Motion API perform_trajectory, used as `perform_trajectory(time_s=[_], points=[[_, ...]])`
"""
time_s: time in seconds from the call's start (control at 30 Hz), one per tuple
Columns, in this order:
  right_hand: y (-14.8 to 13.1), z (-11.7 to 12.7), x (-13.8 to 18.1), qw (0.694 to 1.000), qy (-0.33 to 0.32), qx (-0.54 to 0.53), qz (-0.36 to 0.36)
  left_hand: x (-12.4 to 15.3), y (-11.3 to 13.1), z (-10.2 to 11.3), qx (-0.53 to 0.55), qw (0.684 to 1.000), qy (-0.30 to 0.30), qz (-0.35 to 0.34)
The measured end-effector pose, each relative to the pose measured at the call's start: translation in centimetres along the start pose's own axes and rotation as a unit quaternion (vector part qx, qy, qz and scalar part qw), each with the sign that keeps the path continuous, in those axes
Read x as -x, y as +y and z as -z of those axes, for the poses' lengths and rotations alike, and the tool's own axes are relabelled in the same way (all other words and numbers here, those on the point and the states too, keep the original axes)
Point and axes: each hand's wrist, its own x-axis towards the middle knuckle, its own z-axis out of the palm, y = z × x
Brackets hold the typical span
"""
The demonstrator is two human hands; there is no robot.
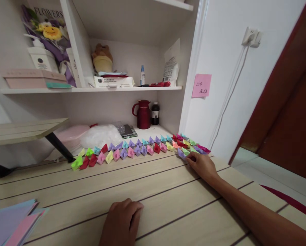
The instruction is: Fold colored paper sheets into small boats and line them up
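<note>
Small folded paper boats in many colours stand in rows along the back edge of the wooden table (153, 184). My right hand (202, 166) reaches to the right end of these rows. Its thumb and fingers are pinched at a purple paper boat (181, 154), partly covering it. Beside that boat are a light green paper boat (185, 151) and a magenta paper boat (204, 149). Near the table's front, my left hand (123, 222) rests with its fingers curled in and nothing visible in them. A red paper boat (157, 148) stands in the front row.
A stack of coloured paper sheets (12, 222) lies at the front left. A small raised stand (27, 131) with black legs is at the left. Behind the boats, a shelf unit (142, 89) holds a red jug (143, 115), a dark bottle (155, 114) and a plastic bag (100, 136).
</note>
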Motion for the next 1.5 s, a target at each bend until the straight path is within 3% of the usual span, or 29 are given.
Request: perform_trajectory(time_s=[0.27, 0.5, 0.77, 0.87, 0.97, 1.03, 1.1, 1.17, 1.23, 1.37, 1.5], points=[[0.2, -0.3, -0.2, 1.000, -0.002, 0.005, 0.000, 0.2, 0.0, -0.9, 0.004, 0.998, 0.055, -0.001], [0.3, -0.4, -0.1, 1.000, 0.007, -0.016, -0.007, 0.0, -0.3, -0.3, -0.014, 1.000, -0.005, -0.010], [0.2, 0.1, 0.1, 0.996, 0.032, -0.083, -0.023, 0.1, 0.0, -0.2, 0.007, 1.000, -0.022, 0.016], [0.4, 0.6, 0.2, 0.990, 0.052, -0.124, -0.036, -0.1, 0.3, 0.0, 0.011, 0.999, -0.024, 0.030], [0.4, 1.6, 0.6, 0.974, 0.114, -0.188, -0.051, -0.2, 0.6, 0.2, 0.022, 0.998, -0.031, 0.042], [-0.3, 2.2, 1.3, 0.967, 0.142, -0.211, -0.025, -0.3, 0.7, 0.3, 0.033, 0.998, -0.030, 0.045], [-1.8, 2.5, 2.5, 0.976, 0.103, -0.186, 0.051, -0.4, 0.6, 0.2, 0.045, 0.998, -0.022, 0.043], [-4.1, 2.2, 4.1, 0.979, -0.009, -0.135, 0.152, -0.6, 0.5, 0.1, 0.054, 0.998, -0.012, 0.037], [-7.1, 1.4, 5.9, 0.958, -0.131, -0.061, 0.246, -0.8, 0.4, -0.1, 0.057, 0.998, -0.002, 0.037], [-13.3, 0.1, 8.9, 0.935, -0.194, 0.030, 0.294, -1.0, 0.4, -0.3, 0.072, 0.992, 0.050, 0.087], [-18.3, -0.9, 11.0, 0.899, -0.243, 0.039, 0.361, -0.6, -0.5, 0.5, 0.114, 0.962, 0.163, 0.189]])
